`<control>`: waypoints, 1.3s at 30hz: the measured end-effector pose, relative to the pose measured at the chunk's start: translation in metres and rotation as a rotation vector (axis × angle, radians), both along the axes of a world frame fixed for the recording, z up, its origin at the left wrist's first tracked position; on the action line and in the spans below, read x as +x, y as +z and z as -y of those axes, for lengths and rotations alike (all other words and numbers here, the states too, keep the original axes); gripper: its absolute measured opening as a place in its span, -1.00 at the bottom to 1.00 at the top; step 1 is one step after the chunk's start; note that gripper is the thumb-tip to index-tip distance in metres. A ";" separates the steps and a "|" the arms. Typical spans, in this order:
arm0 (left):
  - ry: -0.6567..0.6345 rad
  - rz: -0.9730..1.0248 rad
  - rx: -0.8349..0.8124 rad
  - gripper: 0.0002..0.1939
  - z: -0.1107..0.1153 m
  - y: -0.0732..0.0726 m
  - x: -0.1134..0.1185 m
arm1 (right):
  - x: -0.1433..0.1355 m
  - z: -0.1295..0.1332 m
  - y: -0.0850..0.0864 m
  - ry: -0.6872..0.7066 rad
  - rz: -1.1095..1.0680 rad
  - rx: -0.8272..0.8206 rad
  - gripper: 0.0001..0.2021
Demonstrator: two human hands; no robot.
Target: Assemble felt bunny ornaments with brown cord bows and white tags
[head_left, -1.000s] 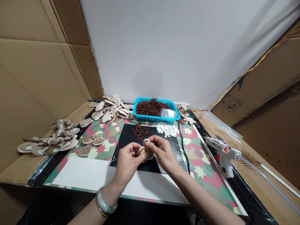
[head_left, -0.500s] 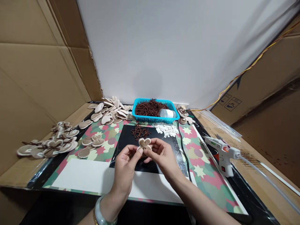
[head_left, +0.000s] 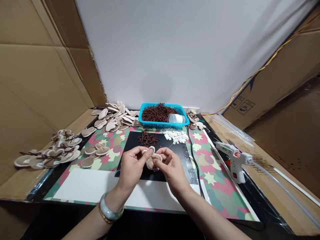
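Between my two hands is a small brown felt flower piece (head_left: 151, 162) with pale edges and rounded petals. My left hand (head_left: 133, 165) pinches its upper left petals between thumb and fingers. From the other side, my right hand (head_left: 172, 168) grips the lower right part, its thumb on the front face. Fingers cover some of the petals. Both hands are above a black mat (head_left: 130, 143). Just beyond them lie a small heap of dark brown cord bows (head_left: 147, 137) and a pile of white labels (head_left: 175, 136).
At the back stands a blue basket (head_left: 163, 125) of brown cord bows with a white-labelled jar (head_left: 176, 118). Loose felt pieces (head_left: 117, 116) heap at back left; pieces with bows (head_left: 57, 153) lie left. A white glue gun (head_left: 235, 160) stands right, its black cable (head_left: 195, 153) crossing the table.
The felt flower has turned in my fingers, its petals now tilted differently. My left thumb has shifted up onto an upper petal. The whole view has moved slightly.
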State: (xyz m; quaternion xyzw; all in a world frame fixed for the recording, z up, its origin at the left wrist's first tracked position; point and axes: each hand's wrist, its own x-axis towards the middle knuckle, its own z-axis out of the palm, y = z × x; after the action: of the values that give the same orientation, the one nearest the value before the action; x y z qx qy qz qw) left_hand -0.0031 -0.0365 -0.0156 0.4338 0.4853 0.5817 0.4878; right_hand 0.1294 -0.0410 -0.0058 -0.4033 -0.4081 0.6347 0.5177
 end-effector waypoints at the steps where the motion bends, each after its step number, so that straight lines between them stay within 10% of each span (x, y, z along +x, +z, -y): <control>1: 0.018 -0.008 0.014 -0.77 0.000 -0.001 0.001 | -0.001 0.001 -0.001 -0.015 -0.009 0.003 -0.71; 39: 0.026 0.157 -0.159 -0.69 0.005 -0.007 0.010 | -0.004 0.017 -0.025 -0.034 -0.114 -0.011 -0.61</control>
State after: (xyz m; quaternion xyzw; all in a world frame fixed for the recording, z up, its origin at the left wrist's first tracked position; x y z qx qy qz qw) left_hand 0.0074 -0.0417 -0.0229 0.3405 0.4958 0.5798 0.5497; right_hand 0.1250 -0.0583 -0.0312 -0.3763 -0.3675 0.6499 0.5486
